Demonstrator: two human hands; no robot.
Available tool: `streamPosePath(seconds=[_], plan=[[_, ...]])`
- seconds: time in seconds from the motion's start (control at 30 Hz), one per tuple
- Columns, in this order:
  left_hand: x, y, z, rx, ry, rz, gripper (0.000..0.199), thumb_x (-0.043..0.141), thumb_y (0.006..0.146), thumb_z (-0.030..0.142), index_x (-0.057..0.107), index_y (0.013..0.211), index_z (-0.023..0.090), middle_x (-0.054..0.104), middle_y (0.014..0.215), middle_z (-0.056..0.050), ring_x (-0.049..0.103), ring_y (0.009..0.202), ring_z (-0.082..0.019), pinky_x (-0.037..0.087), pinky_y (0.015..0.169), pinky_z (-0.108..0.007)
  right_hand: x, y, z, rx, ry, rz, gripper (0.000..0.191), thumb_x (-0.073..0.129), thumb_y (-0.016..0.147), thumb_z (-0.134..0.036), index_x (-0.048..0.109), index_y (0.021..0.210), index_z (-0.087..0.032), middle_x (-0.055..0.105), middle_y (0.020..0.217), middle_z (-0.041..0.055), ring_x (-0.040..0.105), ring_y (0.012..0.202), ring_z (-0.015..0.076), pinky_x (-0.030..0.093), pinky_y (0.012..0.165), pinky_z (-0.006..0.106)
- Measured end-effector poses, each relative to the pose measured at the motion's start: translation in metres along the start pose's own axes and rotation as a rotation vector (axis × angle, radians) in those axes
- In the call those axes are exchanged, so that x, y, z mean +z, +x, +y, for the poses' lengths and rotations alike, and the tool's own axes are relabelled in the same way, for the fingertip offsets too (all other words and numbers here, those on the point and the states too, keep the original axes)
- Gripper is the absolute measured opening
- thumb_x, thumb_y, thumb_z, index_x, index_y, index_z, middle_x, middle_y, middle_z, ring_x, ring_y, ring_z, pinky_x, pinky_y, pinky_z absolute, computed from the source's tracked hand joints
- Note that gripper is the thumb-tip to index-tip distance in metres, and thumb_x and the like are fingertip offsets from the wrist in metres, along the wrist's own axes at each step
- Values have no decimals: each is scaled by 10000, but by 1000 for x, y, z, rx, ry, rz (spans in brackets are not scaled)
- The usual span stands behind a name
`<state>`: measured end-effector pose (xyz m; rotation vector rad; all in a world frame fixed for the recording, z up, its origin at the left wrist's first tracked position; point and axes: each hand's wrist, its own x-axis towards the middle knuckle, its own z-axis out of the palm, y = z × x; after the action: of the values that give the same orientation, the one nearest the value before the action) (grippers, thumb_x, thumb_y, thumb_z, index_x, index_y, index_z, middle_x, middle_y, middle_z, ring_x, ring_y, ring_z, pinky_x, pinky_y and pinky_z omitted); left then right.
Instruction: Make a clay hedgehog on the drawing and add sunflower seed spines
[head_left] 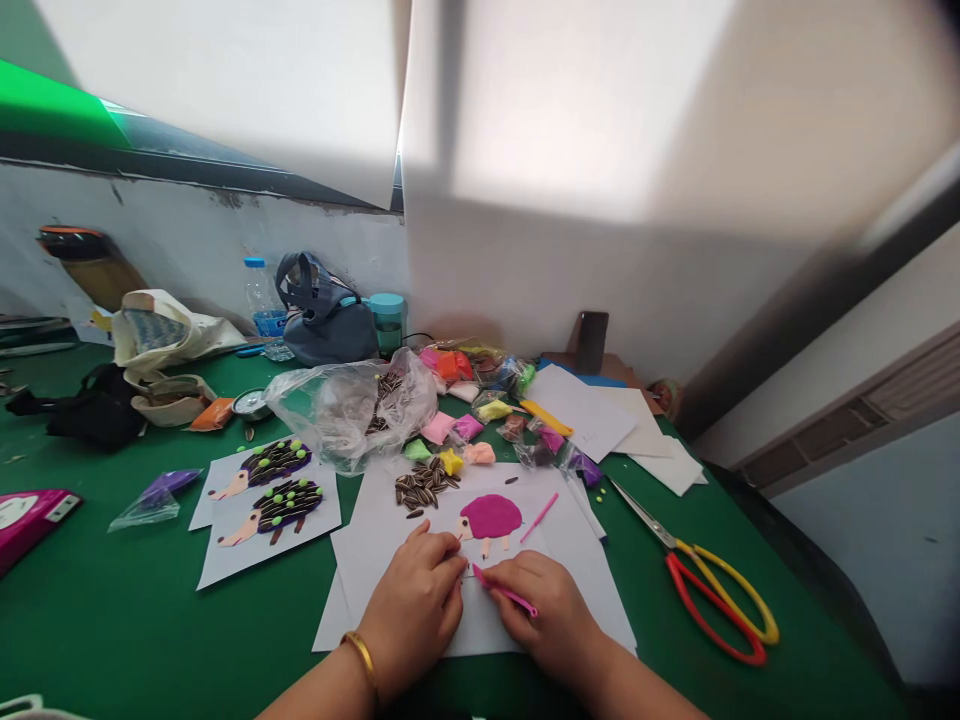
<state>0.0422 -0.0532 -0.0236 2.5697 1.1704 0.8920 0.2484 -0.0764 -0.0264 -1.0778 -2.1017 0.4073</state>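
Observation:
My left hand [412,612], with a gold bangle [362,660] on the wrist, rests on the white paper sheet [480,625], its fingertips at the peach clay head [466,530] of a flat hedgehog. The hedgehog's magenta clay body [490,517] lies just beyond. My right hand [544,615] grips a pink plastic modelling tool [510,596], its tip near the hedgehog's lower edge. A second pink tool [538,517] lies on the paper. A heap of sunflower seeds [424,487] sits to the upper left. Two finished seed-covered hedgehog cards [270,530] lie further left.
Red-and-yellow scissors [712,600] lie on the green table [795,640] at right. Behind the hands are a clear plastic bag [349,410], several clay packets [457,400] and white paper sheets [585,412]. A water bottle [262,300], grey bag [324,312] and teal cup [387,322] stand by the wall.

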Motion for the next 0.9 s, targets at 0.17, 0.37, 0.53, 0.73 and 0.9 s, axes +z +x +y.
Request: streamPosePath(seconds=[0.17,0.37,0.53,0.73,0.9], plan=[[-1,1,1,-1,-5,-5,302,503,804,66,704,982,205,650,1015,-80,628,974,-232,443,1053,-567,-1,3,-3,-35,-17,-8,196,531,917,-173,692,1021,-212,741,849,54,661,736,187,504,679,290],[-2,1,1,-13,-6,-20,314,501,802,67,707,984,218,655,1008,-77,636,964,-237,431,1055,-581,-2,4,-3,-39,6,-8,220,521,923,-170,686,1062,-213,751,888,57,672,758,194,517,697,305],[-5,2,-1,-37,-42,-27,340,485,827,75,695,1046,229,659,1021,-73,637,965,-228,436,1053,-556,-5,2,-3,-23,39,5,215,527,916,-163,686,1051,-211,742,876,61,671,764,190,523,703,300],[-4,0,-3,-22,-31,-27,333,470,828,67,692,1028,216,659,1023,-83,636,973,-229,430,1056,-556,-7,2,-3,32,49,21,200,522,899,-151,686,997,-208,726,844,54,654,744,181,518,688,291],[-2,1,-1,-14,0,-19,318,496,801,63,706,980,220,661,1020,-83,640,966,-243,440,1038,-575,-3,3,-3,5,30,-4,200,527,917,-180,694,1023,-210,740,857,56,670,748,185,520,692,295]])
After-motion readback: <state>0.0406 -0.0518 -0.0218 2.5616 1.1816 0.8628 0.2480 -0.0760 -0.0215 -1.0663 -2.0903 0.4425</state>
